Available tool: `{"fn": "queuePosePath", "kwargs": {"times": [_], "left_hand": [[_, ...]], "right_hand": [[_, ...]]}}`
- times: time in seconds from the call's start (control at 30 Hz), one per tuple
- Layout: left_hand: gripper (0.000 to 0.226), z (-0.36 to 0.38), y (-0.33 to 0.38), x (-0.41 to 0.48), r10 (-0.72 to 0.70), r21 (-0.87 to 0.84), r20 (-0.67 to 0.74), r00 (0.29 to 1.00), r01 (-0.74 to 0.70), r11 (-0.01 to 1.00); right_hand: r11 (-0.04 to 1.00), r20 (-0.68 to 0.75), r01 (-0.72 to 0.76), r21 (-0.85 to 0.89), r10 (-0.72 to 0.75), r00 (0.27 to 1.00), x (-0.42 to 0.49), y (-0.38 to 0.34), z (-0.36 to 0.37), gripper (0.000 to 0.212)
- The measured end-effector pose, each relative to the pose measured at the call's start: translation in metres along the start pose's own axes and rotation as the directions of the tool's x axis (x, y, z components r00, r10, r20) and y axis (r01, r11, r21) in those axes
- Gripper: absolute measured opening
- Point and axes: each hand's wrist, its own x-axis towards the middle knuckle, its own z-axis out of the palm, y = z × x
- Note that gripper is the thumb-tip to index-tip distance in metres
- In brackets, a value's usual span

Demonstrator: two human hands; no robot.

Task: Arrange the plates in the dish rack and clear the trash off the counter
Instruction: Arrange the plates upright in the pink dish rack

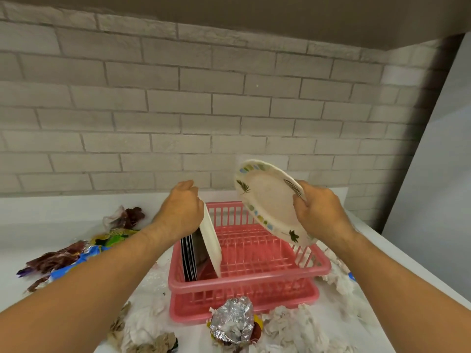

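In the head view, the left hand (178,212) has its grip closed over the top edge of a white plate (211,243). The plate stands tilted in the left end of the pink dish rack (244,282), its top leaning toward a row of dark plates (190,258) already upright there. Whether its bottom edge sits in a slot cannot be told. If it does not, letting go could send the foot sliding right across the rack floor, or tip the plate onto the dark ones with a knock.

The right hand (321,212) keeps its grip on one rim of a patterned plate (267,202), which is held slanted in the air above the rack's right rear corner. A hold on a single edge leaves the plate free to swing or slip. On the way down it could catch the rack wall or strike the white plate.

A foil ball (232,319), crumpled tissues (300,327) and wrappers (76,256) still crowd the counter (51,212) close around the rack. A dropped plate would likely land among them.
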Motion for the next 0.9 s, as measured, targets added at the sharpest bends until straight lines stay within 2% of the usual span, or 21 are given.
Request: {"fn": "queuePosePath", "kwargs": {"times": [0.13,0.27,0.47,0.73,0.9], "left_hand": [[0.054,0.002,0.000,-0.004,0.014,0.078,0.077,0.997,-0.020,0.997],[0.057,0.002,0.004,-0.010,0.044,0.143,0.102,0.994,-0.059,0.988],[0.056,0.004,0.010,-0.017,0.093,0.129,0.085,0.992,-0.104,0.986],[0.047,-0.012,0.000,-0.005,0.120,0.020,0.104,0.987,-0.123,0.992],[0.044,-0.008,-0.005,-0.002,0.128,-0.011,0.085,0.988,-0.127,0.992]], "right_hand": [[0.996,-0.075,-0.073,0.043,0.076,0.994,-0.006,-0.001,0.012,0.042],[0.983,-0.064,-0.167,0.079,0.172,0.983,-0.021,0.003,0.037,0.040],[0.966,0.005,-0.226,0.129,0.227,0.974,-0.032,0.007,0.055,0.041],[0.935,0.028,-0.329,0.132,0.328,0.944,-0.016,0.026,0.053,0.055],[0.892,0.040,-0.408,0.196,0.409,0.912,-0.020,0.035,0.049,0.049]]}}
